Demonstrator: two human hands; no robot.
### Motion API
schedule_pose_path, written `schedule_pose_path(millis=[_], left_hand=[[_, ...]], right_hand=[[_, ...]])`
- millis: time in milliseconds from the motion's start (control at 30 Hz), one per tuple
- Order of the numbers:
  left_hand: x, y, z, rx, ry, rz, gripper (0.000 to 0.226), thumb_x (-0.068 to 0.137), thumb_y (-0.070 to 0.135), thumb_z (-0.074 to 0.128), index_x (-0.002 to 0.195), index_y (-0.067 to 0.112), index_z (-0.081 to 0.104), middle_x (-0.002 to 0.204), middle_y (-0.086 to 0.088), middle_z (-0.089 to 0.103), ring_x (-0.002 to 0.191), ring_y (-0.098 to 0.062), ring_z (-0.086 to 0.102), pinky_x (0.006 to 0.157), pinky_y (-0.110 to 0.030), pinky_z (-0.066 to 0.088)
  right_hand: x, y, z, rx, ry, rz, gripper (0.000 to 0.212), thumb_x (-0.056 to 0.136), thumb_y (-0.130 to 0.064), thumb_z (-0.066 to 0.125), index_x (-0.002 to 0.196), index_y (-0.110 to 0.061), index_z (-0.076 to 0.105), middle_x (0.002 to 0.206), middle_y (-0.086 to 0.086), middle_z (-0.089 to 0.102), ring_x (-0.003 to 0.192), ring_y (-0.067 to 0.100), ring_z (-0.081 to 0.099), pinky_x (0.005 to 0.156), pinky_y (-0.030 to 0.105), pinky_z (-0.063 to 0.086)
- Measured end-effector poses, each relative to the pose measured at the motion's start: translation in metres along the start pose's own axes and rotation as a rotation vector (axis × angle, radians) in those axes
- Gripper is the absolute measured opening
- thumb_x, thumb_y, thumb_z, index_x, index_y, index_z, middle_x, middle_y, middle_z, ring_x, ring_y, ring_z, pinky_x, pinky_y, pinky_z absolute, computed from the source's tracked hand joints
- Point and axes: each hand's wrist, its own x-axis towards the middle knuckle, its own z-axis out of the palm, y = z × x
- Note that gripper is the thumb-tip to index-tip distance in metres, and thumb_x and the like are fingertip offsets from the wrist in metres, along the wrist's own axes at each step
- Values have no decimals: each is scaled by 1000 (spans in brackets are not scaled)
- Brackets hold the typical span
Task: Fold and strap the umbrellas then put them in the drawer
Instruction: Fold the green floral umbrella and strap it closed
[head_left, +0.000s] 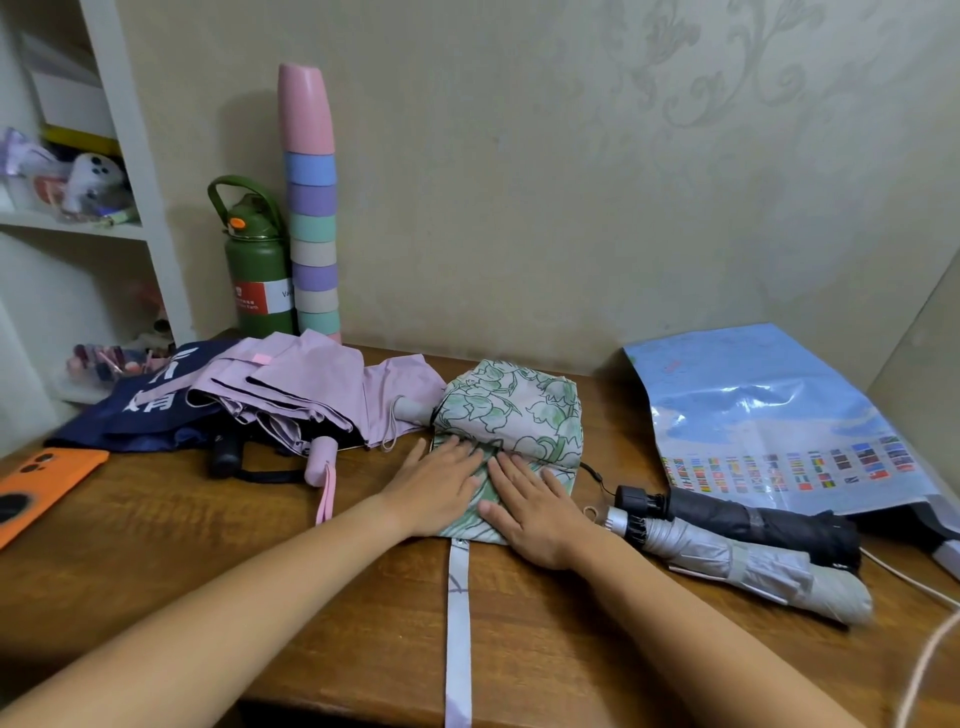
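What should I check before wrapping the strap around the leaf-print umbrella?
1. Both hands flat on the leaf-print umbrella, left hand, right hand: ok.
2. Canopy rolled tight: not ok, far end bulges loose.
3. Strap free, lying straight toward the table edge: ok.
4. Strap fastener state: cannot tell.
5. Room beside the strapped silver umbrella: ok.
6. Drawer in view: not ok.
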Motion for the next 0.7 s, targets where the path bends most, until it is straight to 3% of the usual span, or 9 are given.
schedule_pose_path(millis=[133, 233, 333, 400, 500, 600, 700], left_hand=[[-5, -3, 11, 18, -130, -2, 58, 111, 42, 16, 165, 31, -4, 172, 7, -13, 156, -11, -17, 126, -53, -9], [-5, -8, 13, 27, -101, -20, 60, 110, 47, 14, 164, 30, -7, 171, 9, -14, 156, -10, -17, 126, -53, -10], [-4, -9, 14, 28, -87, -16, 61, 110, 50, 14, 164, 30, -6, 171, 11, -13, 156, -9, -16, 126, -52, -9], [-5, -9, 15, 24, -73, -17, 61, 110, 49, 14, 165, 30, -5, 171, 12, -12, 156, -8, -15, 126, -51, -9], [-5, -12, 17, 5, -51, -21, 58, 111, 46, 14, 165, 32, -2, 171, 14, -9, 157, -7, -12, 127, -49, -9], [-5, -13, 15, -33, -30, -24, 55, 111, 44, 14, 164, 35, 2, 171, 15, -4, 157, -6, -9, 127, -48, -7], [-5, -11, 11, -100, -56, -41, 54, 111, 46, 11, 164, 37, 6, 171, 17, -1, 157, -5, -7, 127, -47, -8]], right_hand=[[2, -1, 3, -22, 4, 11, 112, 69, -83, -13, 164, -23, -10, 171, -7, -14, 156, 8, -17, 127, 41, -12], [2, 1, 7, -27, 10, 26, 112, 70, -83, -16, 164, -23, -8, 172, -5, -12, 156, 9, -15, 127, 40, -11], [0, 1, 9, -35, 42, 79, 82, 97, -69, 0, 164, -23, -6, 172, -5, -8, 157, 9, -12, 127, 39, -8], [-2, 0, 9, -35, 71, 90, 73, 105, -62, 11, 165, -24, -4, 172, -4, -7, 157, 10, -11, 128, 40, -7], [-11, -1, 5, 4, 79, 2, 92, 91, -81, 15, 165, -28, 6, 173, -1, -3, 159, 14, -5, 128, 47, -6], [-22, 7, -4, 7, 143, -242, 87, 90, -83, 38, 158, -29, 28, 173, -3, 6, 155, 18, 20, 126, 46, 18], [-27, 13, -10, -72, 277, -404, 53, 97, -53, 55, 135, -16, 53, 162, 3, 34, 130, 24, 54, 102, 36, 48]])
